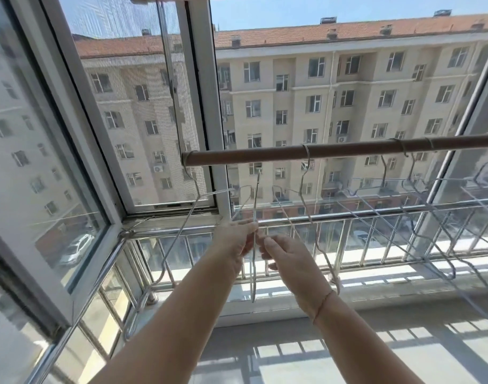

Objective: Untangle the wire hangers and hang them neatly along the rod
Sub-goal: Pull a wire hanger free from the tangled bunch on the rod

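Note:
A brown rod (265,154) runs across the window at head height. Several silver wire hangers hang from it by their hooks: one at its left end (181,228), one near the middle (309,214), more towards the right (420,195). Below the rod, both hands are raised on another wire hanger (253,273) that hangs edge-on between them. My left hand (234,242) pinches its wire at the fingertips. My right hand (287,259) holds the same wire with curled fingers, just to the right. The hangers' lower wires overlap one another.
A white-framed sliding window (201,106) with a screen stands open behind the rod. A steel railing cage (348,236) runs outside along the sill. The window sill (375,292) and sunlit floor lie below. An apartment block fills the background.

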Tool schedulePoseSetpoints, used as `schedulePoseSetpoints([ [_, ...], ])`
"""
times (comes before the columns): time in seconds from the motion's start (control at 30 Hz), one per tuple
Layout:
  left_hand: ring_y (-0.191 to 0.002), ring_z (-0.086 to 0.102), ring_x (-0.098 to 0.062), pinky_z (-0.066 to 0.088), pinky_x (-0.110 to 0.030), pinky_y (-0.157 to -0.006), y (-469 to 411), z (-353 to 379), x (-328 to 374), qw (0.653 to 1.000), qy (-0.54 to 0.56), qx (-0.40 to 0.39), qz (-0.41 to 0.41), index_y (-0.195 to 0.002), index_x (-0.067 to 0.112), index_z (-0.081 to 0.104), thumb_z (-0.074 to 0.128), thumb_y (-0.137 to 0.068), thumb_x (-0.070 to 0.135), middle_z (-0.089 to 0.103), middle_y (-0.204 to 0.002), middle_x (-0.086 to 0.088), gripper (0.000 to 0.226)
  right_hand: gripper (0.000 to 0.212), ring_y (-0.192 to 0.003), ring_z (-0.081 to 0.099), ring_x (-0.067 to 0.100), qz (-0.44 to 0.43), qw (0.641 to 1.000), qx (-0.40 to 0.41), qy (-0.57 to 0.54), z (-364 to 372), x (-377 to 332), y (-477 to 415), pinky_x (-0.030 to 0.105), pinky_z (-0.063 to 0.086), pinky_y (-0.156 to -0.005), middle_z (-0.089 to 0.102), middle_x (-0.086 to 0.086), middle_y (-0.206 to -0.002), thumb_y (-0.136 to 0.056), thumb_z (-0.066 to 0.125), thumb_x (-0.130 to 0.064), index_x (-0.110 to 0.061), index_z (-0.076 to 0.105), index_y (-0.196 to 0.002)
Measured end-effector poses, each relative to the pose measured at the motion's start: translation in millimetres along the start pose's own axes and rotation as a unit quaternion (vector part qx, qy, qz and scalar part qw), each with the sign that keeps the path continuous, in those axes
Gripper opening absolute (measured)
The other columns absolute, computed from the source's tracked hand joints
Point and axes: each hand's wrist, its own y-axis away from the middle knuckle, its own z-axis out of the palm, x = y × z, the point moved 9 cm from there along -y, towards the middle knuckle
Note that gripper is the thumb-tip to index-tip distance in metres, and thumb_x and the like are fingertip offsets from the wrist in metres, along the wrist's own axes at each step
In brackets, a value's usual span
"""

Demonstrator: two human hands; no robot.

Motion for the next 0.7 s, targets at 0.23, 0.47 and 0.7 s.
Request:
schedulePoseSetpoints([
  [0.23,-0.073,0.053,-0.015,0.043,-0.021,-0.064,24.0,-25.8,-42.6,0.995,-0.094,-0.018,0.008,-0.093,0.004,0.070,0.056,-0.088,0.002,0.064,-0.081,-0.008,0.015,0.025,-0.100,0.055,0.015,-0.041,0.992,0.033,0.114,-15.0,24.6,6.1,0.020,0.046,-0.084,0.057,0.004,-0.110,-0.088,0.054,-0.014,-0.015,0.055,-0.113],
  [0.47,-0.087,0.055,-0.003,0.038,-0.020,-0.070,42.1,-38.0,-50.7,0.971,-0.229,-0.004,0.074,-0.099,0.016,0.069,0.051,-0.094,0.010,0.064,-0.091,0.008,0.020,0.032,-0.113,0.044,0.011,-0.074,0.973,-0.011,0.218,-9.6,39.1,18.0,0.017,0.028,-0.097,0.050,0.005,-0.122,-0.087,0.053,-0.009,-0.010,0.051,-0.119],
  [0.7,-0.092,0.055,-0.007,0.040,-0.025,-0.082,50.5,-38.0,-49.1,0.969,-0.225,0.006,0.105,-0.099,0.016,0.068,0.050,-0.094,0.010,0.064,-0.093,0.009,0.020,0.016,-0.085,0.062,0.013,-0.050,0.976,-0.021,0.213,-27.9,41.0,33.6,0.030,0.051,-0.083,0.070,-0.001,-0.091,-0.088,0.055,-0.013,-0.015,0.066,-0.099],
])
